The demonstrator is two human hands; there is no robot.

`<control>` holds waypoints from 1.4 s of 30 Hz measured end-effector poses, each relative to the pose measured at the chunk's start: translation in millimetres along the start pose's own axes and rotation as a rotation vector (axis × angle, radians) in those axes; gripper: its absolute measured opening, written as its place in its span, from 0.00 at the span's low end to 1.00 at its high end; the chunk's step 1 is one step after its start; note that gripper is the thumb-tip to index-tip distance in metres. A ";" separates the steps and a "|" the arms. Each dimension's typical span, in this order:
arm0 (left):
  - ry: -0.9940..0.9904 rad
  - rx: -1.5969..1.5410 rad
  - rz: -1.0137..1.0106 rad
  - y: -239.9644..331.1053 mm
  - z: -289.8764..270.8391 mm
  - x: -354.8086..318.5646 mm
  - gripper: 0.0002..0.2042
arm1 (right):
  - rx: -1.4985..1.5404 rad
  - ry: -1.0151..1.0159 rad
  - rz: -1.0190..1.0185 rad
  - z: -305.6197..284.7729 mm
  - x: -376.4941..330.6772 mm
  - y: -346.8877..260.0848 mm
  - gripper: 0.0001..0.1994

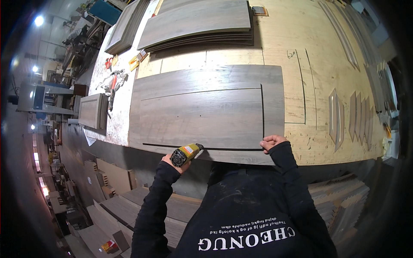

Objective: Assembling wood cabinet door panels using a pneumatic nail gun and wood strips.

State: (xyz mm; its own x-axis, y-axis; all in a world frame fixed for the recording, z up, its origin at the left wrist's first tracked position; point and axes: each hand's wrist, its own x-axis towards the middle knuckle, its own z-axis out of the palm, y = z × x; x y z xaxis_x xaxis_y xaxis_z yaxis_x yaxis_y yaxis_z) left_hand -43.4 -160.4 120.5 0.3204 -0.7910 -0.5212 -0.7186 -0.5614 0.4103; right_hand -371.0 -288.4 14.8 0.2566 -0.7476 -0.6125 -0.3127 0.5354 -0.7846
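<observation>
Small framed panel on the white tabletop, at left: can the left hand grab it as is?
Probably not: the left hand is wrapped around the yellow power drill. The way to the small framed panel otherwise looks free.

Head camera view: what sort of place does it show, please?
Probably a woodworking or cabinet-making workshop: the left hand holds a yellow power tool at a grey wood-grain panel, stacked panels lie beyond it, and strips with angled ends lie to the right.

The wood-grained panel (228, 122) looks smooth and glossy, the drill (184, 155) plastic.
</observation>
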 end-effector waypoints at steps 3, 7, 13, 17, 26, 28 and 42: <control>0.010 0.100 -0.015 -0.3 2.0 -1.2 0.20 | -0.014 0.006 -0.007 1.7 -3.3 -3.1 0.13; 0.040 0.159 -0.045 22.9 2.8 -7.1 0.19 | -0.021 0.026 0.017 -2.4 -2.8 1.4 0.13; 0.381 -0.344 0.116 -45.6 12.6 -21.7 0.16 | -0.009 0.030 0.012 -0.9 -1.7 4.5 0.12; 0.305 -0.374 -0.234 -63.2 -23.3 -20.7 0.14 | 0.022 0.006 0.036 0.6 -3.0 -2.3 0.12; 0.255 -0.426 -0.379 -92.3 -43.9 -2.0 0.13 | 0.033 0.020 0.048 -0.2 -2.6 -0.1 0.11; 0.206 -0.378 -0.396 -93.0 -44.7 1.0 0.13 | 0.034 0.031 0.049 -0.8 -1.5 2.1 0.11; 0.250 -0.331 -0.119 -109.6 -57.4 7.6 0.15 | -0.011 0.090 0.003 -1.8 -0.8 8.8 0.10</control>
State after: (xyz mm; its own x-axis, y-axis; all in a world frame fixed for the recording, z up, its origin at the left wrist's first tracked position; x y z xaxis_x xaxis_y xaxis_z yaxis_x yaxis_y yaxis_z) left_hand 73.3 -118.9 114.5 0.5578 -0.7281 -0.3985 -0.4442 -0.6674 0.5977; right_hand -375.6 -283.9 8.6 0.1726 -0.7784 -0.6036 -0.3233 0.5341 -0.7812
